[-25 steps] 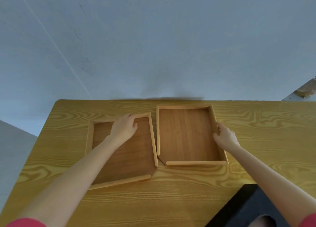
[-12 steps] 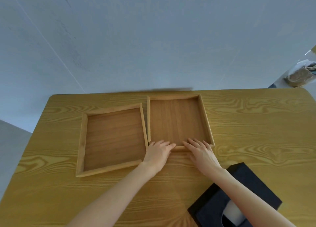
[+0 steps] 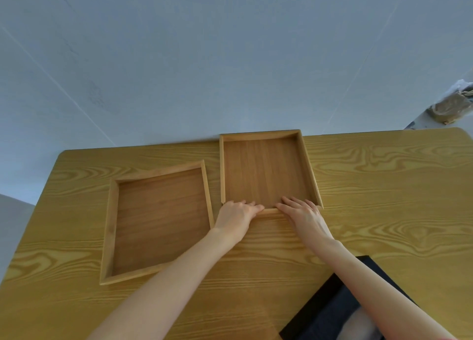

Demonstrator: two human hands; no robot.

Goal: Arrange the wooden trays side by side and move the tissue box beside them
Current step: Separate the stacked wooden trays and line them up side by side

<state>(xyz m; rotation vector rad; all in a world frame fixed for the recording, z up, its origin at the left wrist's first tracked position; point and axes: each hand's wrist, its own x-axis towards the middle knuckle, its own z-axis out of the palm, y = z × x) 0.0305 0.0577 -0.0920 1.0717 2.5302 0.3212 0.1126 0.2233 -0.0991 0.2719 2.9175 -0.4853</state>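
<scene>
We are resting our left hand (image 3: 236, 218) and right hand (image 3: 302, 215), fingers spread flat, on the near edge of the right tray (image 3: 266, 170). The left tray (image 3: 158, 219) is lying tilted just beside it. The black tissue box (image 3: 330, 311) is sitting nearer us.

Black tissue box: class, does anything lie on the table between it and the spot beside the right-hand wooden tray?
Only the person's right forearm crosses over the black tissue box. The bare wooden table to the right of the right-hand wooden tray shows nothing standing on it.
</scene>
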